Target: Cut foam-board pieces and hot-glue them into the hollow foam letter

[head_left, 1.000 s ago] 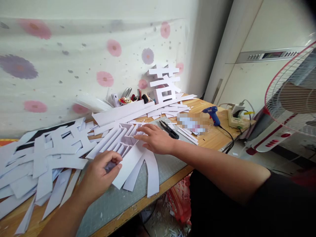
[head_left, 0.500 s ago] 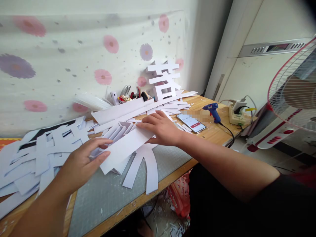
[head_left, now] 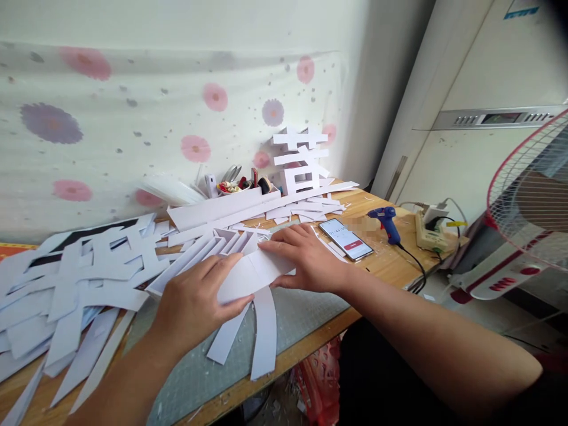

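A white foam-board character with raised side walls [head_left: 226, 242] is between my hands over the grey cutting mat [head_left: 306, 316]. My left hand [head_left: 199, 296] grips its near side wall, thumb in front and fingers behind. On the right end of that wall, my right hand [head_left: 306, 257] has its fingers over the top and its thumb below. The wall bulges in a curve between the two hands. Two curved legs [head_left: 265, 337] of white board stick out toward me on the mat. My fingers hide part of the joints.
Cut white pieces [head_left: 75, 296] are heaped at the left. A finished-looking white character [head_left: 302, 180] stands at the back. A blue glue gun [head_left: 388, 223], a phone [head_left: 346, 238] and a power strip [head_left: 430, 234] sit at the right, near a fan [head_left: 532, 195].
My left hand has moved right, closer to my right hand. The wall between them, flat before, is now curved, and the raised-wall character has turned. The camera view has shifted slightly.
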A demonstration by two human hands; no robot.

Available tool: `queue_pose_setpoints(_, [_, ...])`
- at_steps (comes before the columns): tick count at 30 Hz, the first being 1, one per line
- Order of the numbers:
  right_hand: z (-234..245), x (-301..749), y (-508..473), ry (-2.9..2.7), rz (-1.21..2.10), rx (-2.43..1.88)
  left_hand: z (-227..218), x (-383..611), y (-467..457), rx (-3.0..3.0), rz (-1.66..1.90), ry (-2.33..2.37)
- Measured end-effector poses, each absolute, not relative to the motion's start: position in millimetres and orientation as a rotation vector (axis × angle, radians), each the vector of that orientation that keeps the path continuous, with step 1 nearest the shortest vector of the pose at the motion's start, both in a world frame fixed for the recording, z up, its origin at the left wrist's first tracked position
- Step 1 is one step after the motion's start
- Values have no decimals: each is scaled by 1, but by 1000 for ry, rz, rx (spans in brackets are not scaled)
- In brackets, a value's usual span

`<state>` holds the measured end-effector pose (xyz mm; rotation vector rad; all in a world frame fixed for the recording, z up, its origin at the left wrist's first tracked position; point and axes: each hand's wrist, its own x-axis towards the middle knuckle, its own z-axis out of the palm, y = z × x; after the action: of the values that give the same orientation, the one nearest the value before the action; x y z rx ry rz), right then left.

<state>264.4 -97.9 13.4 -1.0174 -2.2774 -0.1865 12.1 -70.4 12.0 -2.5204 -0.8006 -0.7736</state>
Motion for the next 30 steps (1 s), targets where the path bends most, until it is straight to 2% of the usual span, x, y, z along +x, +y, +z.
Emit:
queue_pose_setpoints(5, [6, 259, -92, -2195, 145, -811, 4, 10, -74, -2652, -1015, -792])
queue_pose_setpoints(8, [3, 253, -91, -2171, 169, -818, 0, 10, -72, -2660, -1050, -828])
queue_pose_setpoints(14, [6, 273, -72, -1903, -67, -1268, 1, 5, -65, -2271, -1159, -1207])
queue_pose_setpoints(18, [8, 306, -26, -1793, -160, -1751, 1, 8, -68, -2346, -1071, -1291])
queue_pose_setpoints(24, [-1, 315, 8, -1853, -202, -1861, -12, 15, -70, -2458, -969, -1209])
queue_pose_setpoints(30, [-27, 302, -9, -2062, 12, -2032, -10, 10, -69, -2408, -1016, -1156])
